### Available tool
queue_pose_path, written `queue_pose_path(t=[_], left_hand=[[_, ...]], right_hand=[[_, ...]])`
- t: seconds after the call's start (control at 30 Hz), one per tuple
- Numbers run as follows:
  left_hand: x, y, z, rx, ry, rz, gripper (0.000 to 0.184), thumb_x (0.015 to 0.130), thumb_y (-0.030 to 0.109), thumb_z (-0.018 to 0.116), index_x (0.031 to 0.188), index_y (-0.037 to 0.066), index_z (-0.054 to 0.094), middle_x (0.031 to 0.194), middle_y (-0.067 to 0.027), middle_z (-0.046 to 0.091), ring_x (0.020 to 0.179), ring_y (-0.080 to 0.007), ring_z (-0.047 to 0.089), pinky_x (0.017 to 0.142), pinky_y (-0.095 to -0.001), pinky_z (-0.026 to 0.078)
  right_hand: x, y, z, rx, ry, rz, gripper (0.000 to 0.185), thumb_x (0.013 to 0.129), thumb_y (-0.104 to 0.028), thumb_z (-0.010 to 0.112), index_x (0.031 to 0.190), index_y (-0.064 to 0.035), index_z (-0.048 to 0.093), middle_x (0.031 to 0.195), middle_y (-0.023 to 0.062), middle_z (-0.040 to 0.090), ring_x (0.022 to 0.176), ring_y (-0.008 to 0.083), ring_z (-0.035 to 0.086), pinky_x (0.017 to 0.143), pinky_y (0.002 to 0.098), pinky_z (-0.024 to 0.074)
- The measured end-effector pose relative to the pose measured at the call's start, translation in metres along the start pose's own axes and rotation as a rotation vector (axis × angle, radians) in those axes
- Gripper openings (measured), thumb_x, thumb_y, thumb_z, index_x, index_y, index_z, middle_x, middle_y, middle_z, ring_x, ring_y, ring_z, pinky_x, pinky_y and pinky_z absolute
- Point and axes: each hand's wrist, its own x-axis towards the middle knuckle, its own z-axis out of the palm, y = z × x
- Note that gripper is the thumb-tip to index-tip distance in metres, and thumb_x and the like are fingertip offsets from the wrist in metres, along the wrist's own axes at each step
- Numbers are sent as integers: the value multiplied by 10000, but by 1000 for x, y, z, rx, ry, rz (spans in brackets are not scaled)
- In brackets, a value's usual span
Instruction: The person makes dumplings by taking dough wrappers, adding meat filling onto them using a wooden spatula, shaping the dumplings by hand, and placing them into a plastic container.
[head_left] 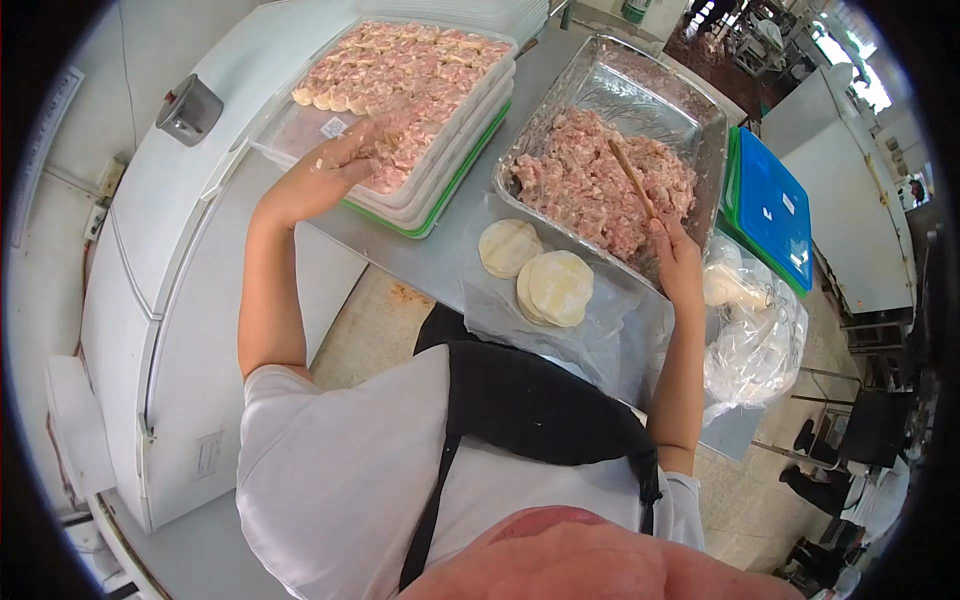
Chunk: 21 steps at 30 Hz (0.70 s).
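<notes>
My left hand (pixel 335 172) reaches into the clear plastic tray (pixel 295 125) at the upper left, its fingertips at the near end of the rows of meat-filled dumplings (pixel 400 62). What its fingers hold, if anything, is hidden. My right hand (pixel 675 255) is closed round the lower end of a wooden stick (pixel 630 170), which lies over the minced meat (pixel 585 170) in the metal pan (pixel 715 110). Between the tray and the pan, nearer my body, round dough wrappers (pixel 560 287) sit in two small piles on plastic sheet (pixel 480 300).
Stacked blue and green lids (pixel 775 205) stand right of the pan, with a plastic bag of dough (pixel 755 340) below them. A metal pot (pixel 190 110) rests on the white freezer (pixel 240 75) at left. A person (pixel 875 495) is at the far right.
</notes>
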Motion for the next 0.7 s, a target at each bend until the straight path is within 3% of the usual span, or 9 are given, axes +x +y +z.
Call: queue_pose_path(t=[0.1, 0.17, 0.3, 0.37, 0.47, 0.5, 0.57, 0.7], left_hand=[[-1, -22, -1, -240, 64, -8, 575, 898, 71, 543, 1446, 98, 370, 1325, -87, 525, 1135, -177, 522, 985, -329, 409], [-4, -7, -3, -152, 26, 115, 570, 889, 67, 566, 1430, 115, 396, 1280, -83, 553, 1080, -158, 540, 955, -314, 428], [3, -2, -1, 71, -9, 9, 560, 895, 78, 565, 1428, 120, 399, 1262, -77, 562, 1082, -162, 546, 958, -325, 430], [6, 4, -2, 33, -2, 26, 588, 887, 86, 535, 1446, 154, 369, 1322, -163, 543, 1153, -253, 558, 1005, -352, 398], [8, -4, 5, 39, 32, 104, 600, 889, 73, 521, 1456, 182, 356, 1304, -140, 564, 1115, -262, 581, 993, -357, 408], [7, 2, 4, 48, 21, 108, 600, 889, 73, 521, 1456, 182, 356, 1304, -140, 564, 1115, -262, 581, 993, -357, 408], [2, 16, 2, -77, -39, 48, 586, 908, 68, 526, 1461, 124, 340, 1130, -130, 623, 1046, -201, 572, 964, -334, 419], [-2, 21, -5, 105, 10, -64, 551, 915, 63, 512, 1444, 114, 368, 1120, -127, 629, 1058, -211, 583, 973, -334, 416]], right_hand=[[0, 0, -1, 2, -23, 26, 272, 974, -247, 514, 1067, -4, 593, 812, 223, 596, 711, 340, 548, 709, 359, 460], [1, -4, -2, -48, -46, 63, 268, 973, -247, 517, 1062, -6, 592, 821, 222, 600, 719, 349, 547, 716, 357, 460], [2, 4, 1, -28, -36, 69, 265, 973, -250, 518, 1048, -7, 590, 812, 224, 587, 714, 358, 540, 709, 365, 457], [1, 1, 0, -34, -33, 28, 270, 974, -257, 515, 1041, -6, 588, 817, 230, 586, 717, 371, 546, 704, 377, 456], [0, 3, 1, -27, 27, -32, 269, 971, -259, 519, 1041, -9, 590, 833, 236, 593, 741, 388, 568, 705, 389, 458], [0, 3, 1, -20, 35, -22, 269, 971, -259, 519, 1041, -9, 590, 833, 236, 593, 741, 388, 568, 705, 389, 458], [1, 2, -2, -40, -19, 4, 260, 965, -245, 524, 1052, -11, 594, 858, 241, 604, 789, 410, 589, 714, 399, 463], [-1, 3, -2, -8, 27, -26, 256, 960, -234, 522, 1072, -17, 597, 894, 244, 616, 843, 428, 600, 731, 411, 470]])
